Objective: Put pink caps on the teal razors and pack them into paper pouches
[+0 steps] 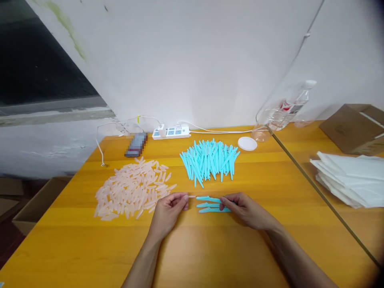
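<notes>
The left hand (169, 209) and the right hand (247, 209) are apart from each other above the bench (210, 252), and what matters between them is one line running from left to right. The left hand has thumb and finger pinched on a small pale pink piece (192, 196), of which only a short end comes out toward the right. The right hand is closed on the upper blue stick (207, 198), near its right part, so that the narrow tip points to the left, toward this piece. The long axes of both lie almost in one line, the stick sloping only a little. The end of the piece is at the tip of the stick; whether they touch, one cannot tell. The left hand is the nearer one to this tip.

Just below, on the person's side, the middle blue stick (207, 205) and the lower blue stick (210, 210) lie nearly parallel, their tips also to the left. The fingers of the right hand cover their other ends, so it is not clear if it holds them too. The pink pile (132, 190) is beside the left hand, and the blue pile (211, 160) lies beyond both hands.
</notes>
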A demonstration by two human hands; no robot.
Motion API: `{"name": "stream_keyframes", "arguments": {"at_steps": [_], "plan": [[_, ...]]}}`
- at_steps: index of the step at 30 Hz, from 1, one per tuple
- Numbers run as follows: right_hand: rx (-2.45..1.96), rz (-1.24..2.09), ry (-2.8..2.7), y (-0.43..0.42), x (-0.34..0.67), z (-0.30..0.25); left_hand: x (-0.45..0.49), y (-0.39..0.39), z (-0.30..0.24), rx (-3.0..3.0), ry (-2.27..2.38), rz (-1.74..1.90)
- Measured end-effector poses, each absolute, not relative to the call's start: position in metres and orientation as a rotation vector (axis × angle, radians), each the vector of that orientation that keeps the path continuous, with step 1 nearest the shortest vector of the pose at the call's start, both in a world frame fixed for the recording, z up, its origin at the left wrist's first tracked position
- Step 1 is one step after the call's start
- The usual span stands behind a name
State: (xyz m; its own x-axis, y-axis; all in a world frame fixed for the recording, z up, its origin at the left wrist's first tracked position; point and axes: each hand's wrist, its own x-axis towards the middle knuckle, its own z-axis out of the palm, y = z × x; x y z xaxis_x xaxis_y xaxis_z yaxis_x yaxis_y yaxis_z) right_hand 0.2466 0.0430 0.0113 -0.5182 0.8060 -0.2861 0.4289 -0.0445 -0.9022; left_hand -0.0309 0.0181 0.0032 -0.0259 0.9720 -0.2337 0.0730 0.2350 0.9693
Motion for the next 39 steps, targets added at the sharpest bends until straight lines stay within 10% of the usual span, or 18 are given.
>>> {"name": "stream_keyframes", "arguments": {"at_steps": [9, 21, 39], "plan": [[-1.327, 1.51, -2.041, 0.036, 0.245, 0.019, -0.011, 0.009, 0.011, 1.217, 1.359, 0.814], [-1.46, 0.467, -2.157, -0.01, 0.247, -0.009, -0.009, -0.02, 0.008, 1.823, 1.573, 0.737], [-1.961, 0.566, -1.81, 0.144, 0.195, 0.016, -0.071, 0.033, 0.019, 2.286, 2.067, 0.24]]}}
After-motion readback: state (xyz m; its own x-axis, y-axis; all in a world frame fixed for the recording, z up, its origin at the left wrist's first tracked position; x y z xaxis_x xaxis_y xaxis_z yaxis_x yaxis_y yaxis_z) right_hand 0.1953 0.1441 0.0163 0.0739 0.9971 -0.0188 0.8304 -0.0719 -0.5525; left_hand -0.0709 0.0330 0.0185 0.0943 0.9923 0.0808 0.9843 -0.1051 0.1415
